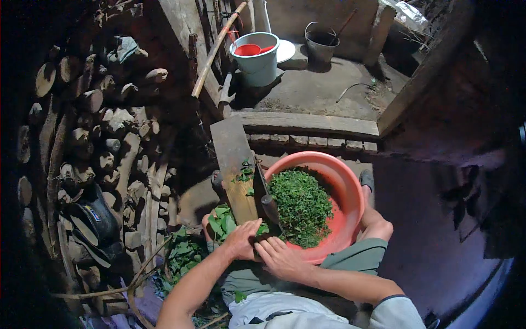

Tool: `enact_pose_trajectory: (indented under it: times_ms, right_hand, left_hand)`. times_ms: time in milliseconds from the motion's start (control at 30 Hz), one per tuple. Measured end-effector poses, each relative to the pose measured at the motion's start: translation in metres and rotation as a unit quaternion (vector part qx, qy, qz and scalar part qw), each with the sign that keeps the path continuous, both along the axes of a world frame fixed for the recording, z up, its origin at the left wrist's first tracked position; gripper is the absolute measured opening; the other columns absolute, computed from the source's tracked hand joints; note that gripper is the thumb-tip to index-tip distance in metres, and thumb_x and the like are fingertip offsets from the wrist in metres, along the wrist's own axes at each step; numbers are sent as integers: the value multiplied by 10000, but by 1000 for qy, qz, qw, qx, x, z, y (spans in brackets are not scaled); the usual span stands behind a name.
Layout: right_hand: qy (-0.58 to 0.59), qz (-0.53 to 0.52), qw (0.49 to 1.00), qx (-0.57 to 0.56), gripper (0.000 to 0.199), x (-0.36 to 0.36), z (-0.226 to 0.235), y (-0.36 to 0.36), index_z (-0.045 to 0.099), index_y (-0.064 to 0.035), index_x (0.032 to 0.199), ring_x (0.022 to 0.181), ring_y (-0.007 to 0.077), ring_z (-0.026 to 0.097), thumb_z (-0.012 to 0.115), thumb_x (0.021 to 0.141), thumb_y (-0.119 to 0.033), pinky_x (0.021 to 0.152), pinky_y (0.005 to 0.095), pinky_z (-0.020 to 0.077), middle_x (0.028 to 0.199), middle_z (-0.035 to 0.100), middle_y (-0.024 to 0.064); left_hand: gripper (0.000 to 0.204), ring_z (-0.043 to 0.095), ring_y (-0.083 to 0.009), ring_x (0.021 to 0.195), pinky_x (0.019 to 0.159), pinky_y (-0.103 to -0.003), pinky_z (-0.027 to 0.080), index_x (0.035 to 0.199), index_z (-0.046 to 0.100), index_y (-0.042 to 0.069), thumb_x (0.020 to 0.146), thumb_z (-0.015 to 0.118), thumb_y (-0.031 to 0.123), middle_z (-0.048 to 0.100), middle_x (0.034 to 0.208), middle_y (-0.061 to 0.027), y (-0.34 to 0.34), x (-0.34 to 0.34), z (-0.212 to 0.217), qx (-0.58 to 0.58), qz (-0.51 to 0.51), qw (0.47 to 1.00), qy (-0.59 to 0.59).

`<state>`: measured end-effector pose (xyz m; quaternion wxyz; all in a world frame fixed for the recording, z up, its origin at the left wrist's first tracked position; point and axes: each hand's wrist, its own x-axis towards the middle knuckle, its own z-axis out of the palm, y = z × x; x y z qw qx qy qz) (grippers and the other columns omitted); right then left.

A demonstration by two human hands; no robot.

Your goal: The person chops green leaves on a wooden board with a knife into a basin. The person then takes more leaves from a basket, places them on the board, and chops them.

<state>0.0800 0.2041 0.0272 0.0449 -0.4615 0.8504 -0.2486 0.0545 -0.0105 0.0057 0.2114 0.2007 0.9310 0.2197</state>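
My left hand [241, 238] presses down on a bunch of green leaves [222, 219] lying on the near end of a long wooden board [233, 148]. My right hand [279, 257] grips the handle end of a dark knife [263, 194] whose blade lies along the board's right edge. Right of the board stands an orange-red basin [350, 189] holding a heap of chopped greens [301, 205]. Both forearms come in from the lower edge.
A pile of uncut leaves [181, 257] lies at my lower left. Stacked firewood logs [104, 137] fill the left side, with dark shoes [93, 219] on them. Farther off stand a pale bucket [257, 60] with a red scoop, a dark pail [321, 44] and a concrete step [307, 123].
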Motion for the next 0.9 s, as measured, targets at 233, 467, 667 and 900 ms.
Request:
enact_pose_trajectory:
  times_ms: [233,467,667,900]
  right_hand:
    - [34,16,998,40,525,5,-10,4,482,77,1330,1258,376,494,520,868,-170,1086,474,370,1330,510,235]
    - [-23,68,992,-106,532,-41,62,-4,528,46,1289,1230,396,508,612,785,-100,1041,475,415,1312,511,233]
    - [28,-204,946,-250,544,-98,78,-39,472,9,1303,1094,405,548,693,806,14,928,448,477,1263,486,238]
    - [-36,-188,947,-259,256,-148,45,-61,513,-16,1112,839,404,602,638,890,-8,743,442,506,925,578,208]
  left_hand:
    - [1237,427,-334,1326,1057,-535,325,1474,300,-32,537,824,584,442,1426,-190,16,25,-4,-67,24,994,78]
    - [831,480,-340,1165,909,-470,396,1326,424,3,661,723,403,499,1254,-155,14,44,-21,-1,85,986,141]
    - [773,493,-344,1178,888,-489,419,1353,392,-2,713,681,322,492,1273,-171,18,51,-12,-50,109,962,246]
    - [878,576,-342,1077,885,-499,482,1338,427,15,594,783,314,548,1173,-181,14,25,-16,-117,74,990,-10]
